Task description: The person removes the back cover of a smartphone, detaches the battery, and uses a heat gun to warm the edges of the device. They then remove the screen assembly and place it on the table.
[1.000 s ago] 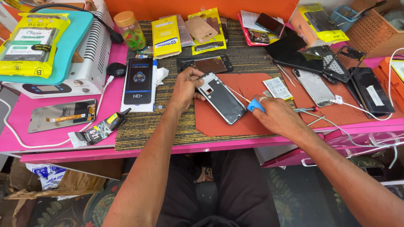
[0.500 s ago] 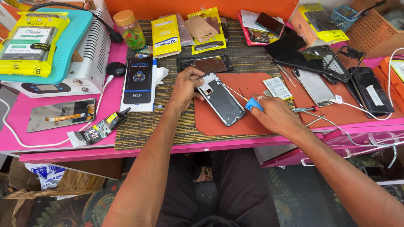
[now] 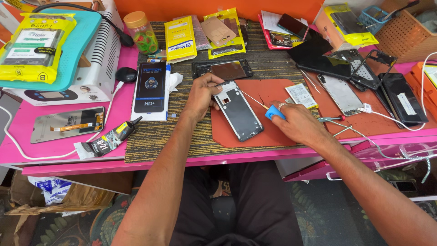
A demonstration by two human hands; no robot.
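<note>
left hand [image 3: 202,93]: grip clenched on the top corner of the phone frame [image 3: 238,111], pinning it down
right hand [image 3: 298,123]: grip closed on a blue-handled screwdriver [image 3: 273,112]; thin metal shaft angles up-left, tip at the frame's upper right edge
phone frame location: flat on the rust-red work mat [image 3: 261,91], tilted diagonal, middle of the pink table [image 3: 68,150], right in front of the person
progress: my read is mid-teardown. Frame looks opened, with a dark inner plate and a camera cutout showing at the top. Can't tell whether any screws are out; too small to see
left to do: frame not bare yet as far as I can judge; no reassembly visible
nearby parts: another opened phone [image 3: 223,69] just above the frame; white battery label piece [image 3: 301,94] to the right; silver back plate [image 3: 340,93] and dark glass panels further right
left side: boxed screen protector [image 3: 150,89], black and glossy; glue tube [image 3: 109,139], squeezed and crinkled; loose display panel [image 3: 68,124] with orange flex
materials: mat is smooth rubbery sheet on a ribbed woven underlay [image 3: 150,136]; frame is matte dark metal or plastic, can't tell which; yellow foil pouches [image 3: 180,38] at the back
other: white braided cable [image 3: 364,136] trails off the right table edge
</note>
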